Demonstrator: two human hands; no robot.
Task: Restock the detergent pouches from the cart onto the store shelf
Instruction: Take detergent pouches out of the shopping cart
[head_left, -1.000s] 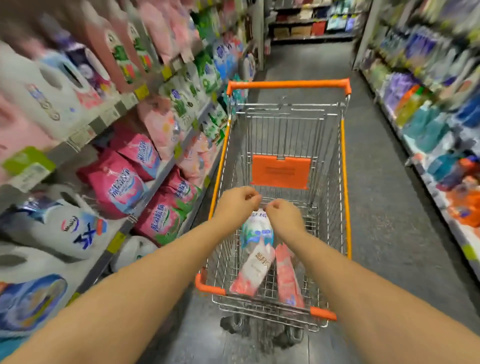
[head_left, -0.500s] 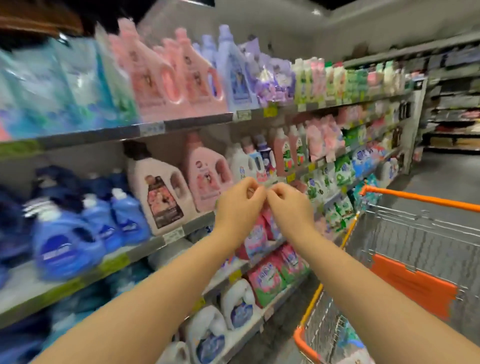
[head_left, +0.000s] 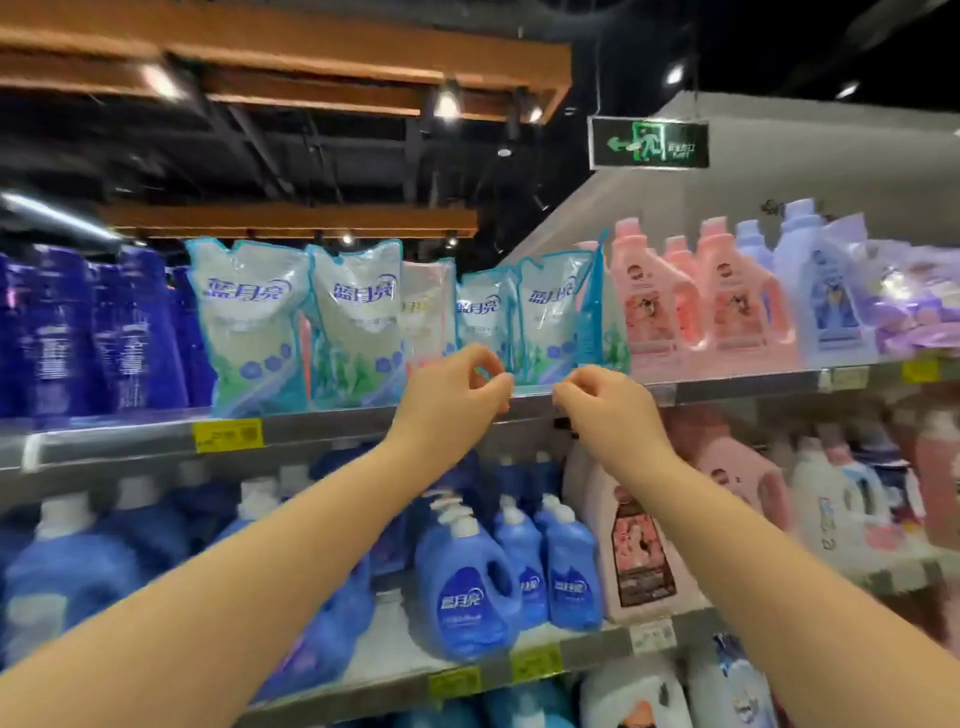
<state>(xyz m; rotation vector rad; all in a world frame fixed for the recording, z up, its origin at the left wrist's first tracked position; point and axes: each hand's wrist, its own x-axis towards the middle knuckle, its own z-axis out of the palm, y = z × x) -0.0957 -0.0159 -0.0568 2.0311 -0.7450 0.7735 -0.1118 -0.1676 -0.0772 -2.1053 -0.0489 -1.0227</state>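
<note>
The left hand (head_left: 457, 387) and right hand (head_left: 605, 402) are raised mid-frame with fingers curled in. I cannot tell whether either one pinches anything. Just behind them, the detergent pouches (head_left: 249, 322) stand upright in a row on the top shelf (head_left: 311, 428). Lower down, the forearms partly hide the blurred blue bottles (head_left: 467, 597).

Detergent pouches (head_left: 249, 322), upper centre: translucent pale blue-white, dark blue lettering, with blue flowers and green leaves printed low.
Tall bottles (head_left: 93, 332), upper left: deep purple-blue.
Jugs (head_left: 727, 301), upper right: pink, darker floral label.
Handled bottles (head_left: 467, 597), lower centre: blue, white caps.
Price tag (head_left: 228, 434): yellow.
Exit sign (head_left: 649, 143): green on black.
</note>
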